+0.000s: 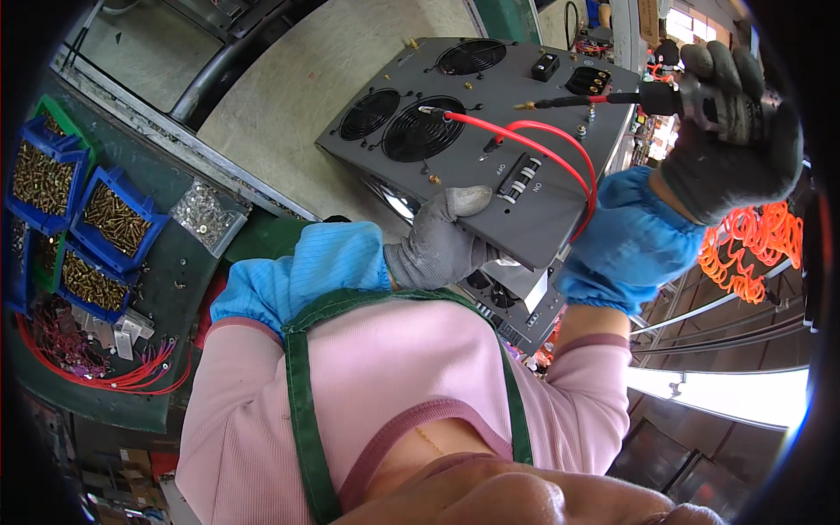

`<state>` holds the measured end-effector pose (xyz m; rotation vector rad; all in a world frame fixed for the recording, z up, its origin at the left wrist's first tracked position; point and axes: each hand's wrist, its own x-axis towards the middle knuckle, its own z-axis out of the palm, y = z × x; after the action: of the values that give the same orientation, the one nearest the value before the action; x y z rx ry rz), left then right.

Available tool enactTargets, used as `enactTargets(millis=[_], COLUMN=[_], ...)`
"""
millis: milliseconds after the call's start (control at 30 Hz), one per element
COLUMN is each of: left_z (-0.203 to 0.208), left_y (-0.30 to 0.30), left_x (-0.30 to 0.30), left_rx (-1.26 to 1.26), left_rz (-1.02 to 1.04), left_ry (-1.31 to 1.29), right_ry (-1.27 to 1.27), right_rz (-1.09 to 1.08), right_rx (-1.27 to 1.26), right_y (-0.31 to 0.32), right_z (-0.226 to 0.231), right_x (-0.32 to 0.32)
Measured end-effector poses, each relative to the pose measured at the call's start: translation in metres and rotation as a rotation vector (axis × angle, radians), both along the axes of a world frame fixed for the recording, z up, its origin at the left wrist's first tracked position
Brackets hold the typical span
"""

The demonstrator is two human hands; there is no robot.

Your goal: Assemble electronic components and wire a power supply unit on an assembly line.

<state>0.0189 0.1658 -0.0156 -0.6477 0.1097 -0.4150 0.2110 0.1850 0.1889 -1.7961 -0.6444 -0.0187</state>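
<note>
A dark grey metal panel [385, 105] with round fan grilles lies tilted in front of me. My left hand [448, 226], in a grey glove, grips its near edge, thumb on top and fingers underneath. Raised at the far right, my right hand [735, 131] in a dark glove is closed around a power screwdriver [658, 99]. Its bit points left over the panel, with a brass screw [525, 106] at the tip. A red cable [534, 144] loops across the panel, its metal lug lying over the largest grille. A breaker switch [521, 179] sits near my left hand.
At left, a dark green bench holds blue bins [114, 219] of brass screws, a clear bag [207, 217] of small metal parts and a bundle of red wires [131, 382]. Coiled orange hose [748, 249] hangs below my right hand. Another unit [525, 311] shows under the panel.
</note>
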Motion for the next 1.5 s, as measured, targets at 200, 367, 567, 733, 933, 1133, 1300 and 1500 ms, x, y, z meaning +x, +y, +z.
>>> enactTargets(millis=[200,367,567,733,933,1133,1300,1500], left_z=[-0.002,0.003,0.002,0.001,0.004,0.0,-0.002,0.003], left_y=[0.003,0.006,0.004,0.002,0.003,-0.005,-0.001,-0.002], left_x=[0.002,0.003,0.004,0.003,0.006,0.003,0.001,0.001], left_rx=[0.007,0.01,0.025,0.039,0.069,0.002,0.023,0.029], left_rz=[0.007,0.015,0.057,0.078,0.086,0.035,0.013,-0.026], left_ry=[-0.055,-0.049,-0.107,-0.078,-0.081,0.027,-0.024,0.095], right_ry=[0.45,0.414,0.34,0.193,0.064,0.185,0.268,0.254], right_rz=[0.414,0.346,0.299,0.238,0.105,0.203,0.273,0.159], right_rx=[0.43,0.469,0.344,0.29,0.192,0.165,0.129,-0.24], right_y=[-0.025,-0.025,-0.02,-0.009,-0.003,-0.006,-0.016,0.015], right_z=[-0.007,-0.008,-0.01,-0.023,-0.022,-0.014,0.002,-0.002], right_x=[0.004,-0.003,-0.003,-0.008,-0.01,-0.001,0.01,0.015])
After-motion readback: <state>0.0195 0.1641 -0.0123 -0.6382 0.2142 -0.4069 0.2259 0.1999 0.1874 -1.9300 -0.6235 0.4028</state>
